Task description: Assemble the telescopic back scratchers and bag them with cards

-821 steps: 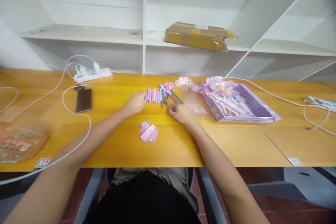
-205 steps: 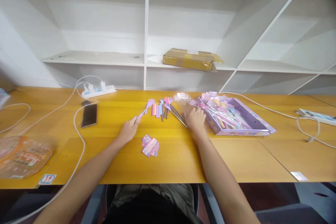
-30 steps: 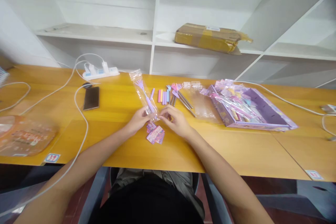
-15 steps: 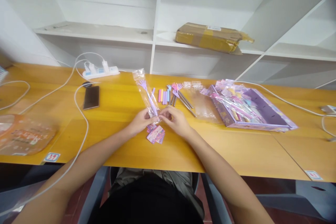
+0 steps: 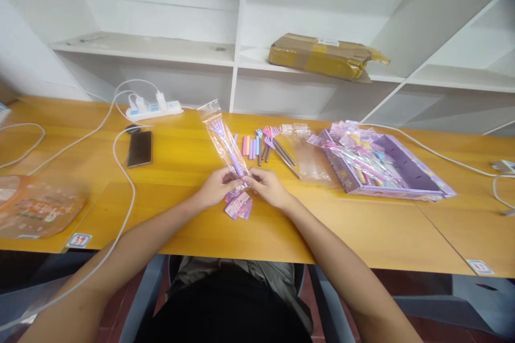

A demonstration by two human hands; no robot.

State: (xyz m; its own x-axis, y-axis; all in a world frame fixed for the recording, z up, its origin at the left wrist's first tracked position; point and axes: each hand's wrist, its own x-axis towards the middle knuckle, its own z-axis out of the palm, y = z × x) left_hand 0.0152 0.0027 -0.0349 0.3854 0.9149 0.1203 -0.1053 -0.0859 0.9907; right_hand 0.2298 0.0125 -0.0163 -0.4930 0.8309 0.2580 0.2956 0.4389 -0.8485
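Observation:
A purple back scratcher (image 5: pixel 231 153) with a hand-shaped head lies inside a clear plastic bag (image 5: pixel 210 111). My left hand (image 5: pixel 219 186) pinches the bag's lower end from the left, and my right hand (image 5: pixel 263 186) grips the same end from the right, fingers closed. Just below the hands, several printed cards (image 5: pixel 240 206) lie in a small fanned pile. Beyond my right hand are several pink, purple and blue handle tubes (image 5: pixel 251 147) in a row, and metal rods with hand-shaped heads (image 5: pixel 277 147).
Flat clear bags (image 5: pixel 313 163) lie beside a purple box (image 5: pixel 402 193) holding bagged back scratchers. A phone (image 5: pixel 140 148), a power strip (image 5: pixel 155 110), a white cable (image 5: pixel 132 193) and an orange-rimmed clear container (image 5: pixel 52 206) are on the left. A taped carton (image 5: pixel 317 57) rests on the shelf.
The bag's top end has tipped slightly up and left. My right hand's fingers have come down onto the bag's lower end. Other things have stayed put.

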